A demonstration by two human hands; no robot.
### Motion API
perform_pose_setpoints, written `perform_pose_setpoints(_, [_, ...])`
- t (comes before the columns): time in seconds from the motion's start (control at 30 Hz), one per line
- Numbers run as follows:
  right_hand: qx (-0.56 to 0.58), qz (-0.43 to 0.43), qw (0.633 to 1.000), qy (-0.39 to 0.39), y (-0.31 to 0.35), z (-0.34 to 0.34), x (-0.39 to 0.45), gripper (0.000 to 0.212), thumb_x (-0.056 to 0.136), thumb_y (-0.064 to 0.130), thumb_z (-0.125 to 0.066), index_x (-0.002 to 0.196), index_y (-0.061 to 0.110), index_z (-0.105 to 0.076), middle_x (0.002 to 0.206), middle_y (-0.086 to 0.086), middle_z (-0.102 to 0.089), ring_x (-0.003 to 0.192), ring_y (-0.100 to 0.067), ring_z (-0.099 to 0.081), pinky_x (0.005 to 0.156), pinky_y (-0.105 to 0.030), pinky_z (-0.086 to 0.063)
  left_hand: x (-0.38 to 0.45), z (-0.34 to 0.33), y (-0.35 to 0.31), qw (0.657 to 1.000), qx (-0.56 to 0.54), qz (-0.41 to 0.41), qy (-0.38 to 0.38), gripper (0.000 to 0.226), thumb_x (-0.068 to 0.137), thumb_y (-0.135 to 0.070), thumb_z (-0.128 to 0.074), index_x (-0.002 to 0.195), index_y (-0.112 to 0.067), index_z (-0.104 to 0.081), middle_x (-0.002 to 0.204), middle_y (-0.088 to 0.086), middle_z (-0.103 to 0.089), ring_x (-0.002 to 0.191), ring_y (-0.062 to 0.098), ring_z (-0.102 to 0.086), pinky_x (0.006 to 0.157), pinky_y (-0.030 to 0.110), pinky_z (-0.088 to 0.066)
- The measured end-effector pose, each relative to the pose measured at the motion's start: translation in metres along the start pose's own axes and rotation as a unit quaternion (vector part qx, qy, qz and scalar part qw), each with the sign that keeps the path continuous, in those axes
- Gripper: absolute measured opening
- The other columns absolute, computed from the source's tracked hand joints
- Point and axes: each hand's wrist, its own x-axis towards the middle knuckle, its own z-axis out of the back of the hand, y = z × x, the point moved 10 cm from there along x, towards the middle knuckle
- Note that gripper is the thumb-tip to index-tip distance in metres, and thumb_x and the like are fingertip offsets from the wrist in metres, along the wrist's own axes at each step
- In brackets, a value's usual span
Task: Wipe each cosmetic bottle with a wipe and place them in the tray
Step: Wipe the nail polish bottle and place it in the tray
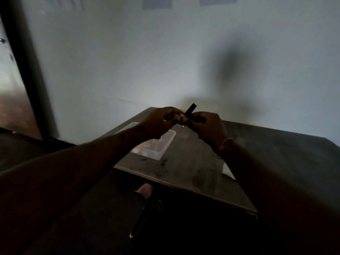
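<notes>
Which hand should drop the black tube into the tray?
Left, probably. The left hand is right above the tray, while the right hand sits farther from it. Both grip the tube, held tilted.

Both forearms are bare, with no sleeves showing in the dim light. The right hand (207, 126) has a thin orange cord bracelet (224, 144) at its wrist. The left hand (158, 122) wears nothing visible.
</notes>
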Motion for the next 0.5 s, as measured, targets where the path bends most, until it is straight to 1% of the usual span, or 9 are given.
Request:
perform_pose_setpoints(0.03, [0.003,-0.004,1.0,0.012,0.009,-0.011,0.005,0.024,0.09,0.032,-0.085,0.097,0.009,-0.084,0.07,0.01,-0.071,0.051,0.011,-0.058,0.051,-0.009,-0.04,-0.004,0.012,0.008,1.0,0.016,0.002,0.008,0.024,0.107,-0.03,-0.066,0.128,-0.025,-0.073,0.113,-0.014,-0.077,0.089,-0.005,-0.073,0.079,0.018,-0.056])
perform_pose_setpoints(0.07, [-0.011,-0.007,1.0,0.027,0.016,-0.025,0.01,0.026,0.088,0.037,-0.086,0.095,0.013,-0.085,0.07,0.005,-0.072,0.05,0.01,-0.057,0.05,-0.009,-0.039,-0.009,0.026,0.017,1.0,0.029,0.0,0.008,0.024,0.106,-0.031,-0.067,0.128,-0.026,-0.074,0.116,-0.016,-0.075,0.096,-0.004,-0.072,0.084,0.017,-0.054])
perform_pose_setpoints(0.1, [-0.034,-0.012,0.999,0.041,0.021,-0.038,0.016,0.027,0.086,0.044,-0.086,0.093,0.018,-0.086,0.072,0.003,-0.074,0.051,0.008,-0.056,0.05,-0.009,-0.038,-0.014,0.038,0.024,0.999,0.04,-0.003,0.007,0.024,0.105,-0.029,-0.069,0.128,-0.025,-0.074,0.116,-0.015,-0.074,0.099,-0.009,-0.069,0.086,0.012,-0.05])
perform_pose_setpoints(0.17, [-0.067,-0.016,0.995,0.071,0.032,-0.061,0.025,0.028,0.081,0.056,-0.086,0.092,0.03,-0.086,0.078,0.007,-0.078,0.059,0.007,-0.06,0.052,-0.01,-0.039,-0.025,0.06,0.038,0.999,0.049,-0.005,0.007,0.025,0.102,-0.024,-0.073,0.127,-0.027,-0.073,0.114,-0.015,-0.073,0.099,-0.019,-0.064,0.084,0.003,-0.044])
perform_pose_setpoints(0.23, [-0.08,-0.019,0.992,0.096,0.039,-0.087,0.035,0.028,0.078,0.062,-0.086,0.091,0.037,-0.084,0.081,0.013,-0.079,0.07,0.006,-0.066,0.059,-0.015,-0.045,-0.037,0.081,0.055,0.999,0.049,0.005,0.003,0.028,0.1,-0.022,-0.075,0.127,-0.031,-0.072,0.112,-0.019,-0.073,0.101,-0.018,-0.066,0.086,0.003,-0.046])
perform_pose_setpoints(0.3, [-0.09,-0.016,0.99,0.106,0.045,-0.102,0.04,0.032,0.076,0.065,-0.085,0.093,0.039,-0.084,0.081,0.015,-0.078,0.076,0.004,-0.068,0.064,-0.02,-0.048,-0.045,0.091,0.065,0.999,0.048,0.011,0.002,0.027,0.099,-0.024,-0.077,0.126,-0.026,-0.076,0.11,-0.022,-0.074,0.103,-0.014,-0.068,0.088,0.005,-0.047])
perform_pose_setpoints(0.37, [-0.097,-0.008,0.986,0.134,0.055,-0.138,0.05,0.034,0.077,0.066,-0.083,0.095,0.038,-0.085,0.084,0.017,-0.078,0.077,0.003,-0.068,0.067,-0.024,-0.051,-0.058,0.114,0.089,0.998,0.059,0.031,-0.019,0.027,0.098,-0.025,-0.078,0.125,-0.022,-0.079,0.109,-0.021,-0.077,0.102,-0.012,-0.07,0.088,0.006,-0.047])
perform_pose_setpoints(0.43, [-0.105,-0.009,0.985,0.139,0.059,-0.154,0.057,0.036,0.077,0.068,-0.083,0.094,0.036,-0.085,0.089,0.013,-0.08,0.08,-0.002,-0.071,0.071,-0.029,-0.055,-0.064,0.122,0.102,0.997,0.061,0.038,-0.024,0.027,0.098,-0.026,-0.078,0.124,-0.022,-0.08,0.11,-0.019,-0.078,0.102,-0.01,-0.071,0.089,0.007,-0.048])
perform_pose_setpoints(0.5, [-0.114,-0.009,0.982,0.148,0.061,-0.177,0.067,0.036,0.079,0.065,-0.084,0.094,0.033,-0.086,0.091,0.008,-0.081,0.083,-0.008,-0.072,0.074,-0.032,-0.055,-0.07,0.132,0.124,0.996,0.066,0.051,-0.031,0.026,0.098,-0.027,-0.077,0.124,-0.024,-0.08,0.11,-0.019,-0.078,0.103,-0.01,-0.071,0.09,0.009,-0.05])
